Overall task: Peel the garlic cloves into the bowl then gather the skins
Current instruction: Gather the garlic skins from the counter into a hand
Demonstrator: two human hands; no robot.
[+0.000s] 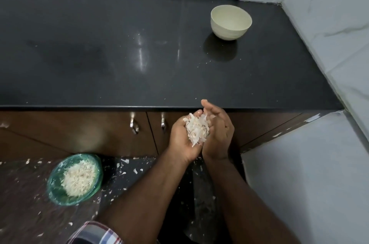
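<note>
A view from above looks down on a person's two bare forearms reaching forward below the front edge of a black stone tabletop. The left hand and the right hand are brought together side by side, palms turned up and inward, forming a cup. A loose pile of pale garlic skins rests in that cup, lying mostly on the left palm and against the right palm. The grip of each hand is loose: the fingers are gently curved around the heap rather than clenched, with the right fingertips rising just above the tabletop's edge.

On the tabletop, far back and to the right near the tiled corner, stands a cream bowl. It is upright; what lies inside it cannot be seen from this angle. Small pale flecks dot the dark surface around it.

Below the tabletop are brown cabinet doors with two metal handles. On the dark speckled floor, down to the left of the hands and well apart from them, sits a round bin lined with a green plastic bag, holding a mound of more skins. Scraps of skin are scattered over the floor around it. A checked sleeve shows at the bottom edge. White marbled wall tiles line the back and right side.
</note>
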